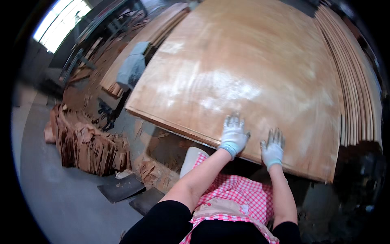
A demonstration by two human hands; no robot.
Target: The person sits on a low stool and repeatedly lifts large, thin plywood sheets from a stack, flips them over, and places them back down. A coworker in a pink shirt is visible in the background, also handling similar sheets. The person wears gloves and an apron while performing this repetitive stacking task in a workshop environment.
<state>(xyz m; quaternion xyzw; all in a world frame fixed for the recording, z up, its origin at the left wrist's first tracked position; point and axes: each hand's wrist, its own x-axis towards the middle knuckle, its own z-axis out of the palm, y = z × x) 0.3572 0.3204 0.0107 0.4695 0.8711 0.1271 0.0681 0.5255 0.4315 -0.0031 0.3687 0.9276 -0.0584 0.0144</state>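
Head view: checked apron (239, 199) nearest, forearms reaching out from it. Left hand (233, 134) and right hand (273, 148), both gloved, lie flat with fingers spread on the near edge of the top veneer sheet (243, 73); they're apart, pressing, gripping nothing. Sheet sits on the stack (357, 93), roughly squared, its near right corner overhanging. I'd say placement is done and final alignment is left. Scrap pile (89, 146) on floor, left. No labels or signs visible.

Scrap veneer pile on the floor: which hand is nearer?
Left. The left hand lies flat on the veneer sheet near its front edge, on the side toward the scrap veneer pile; the right hand lies farther right.
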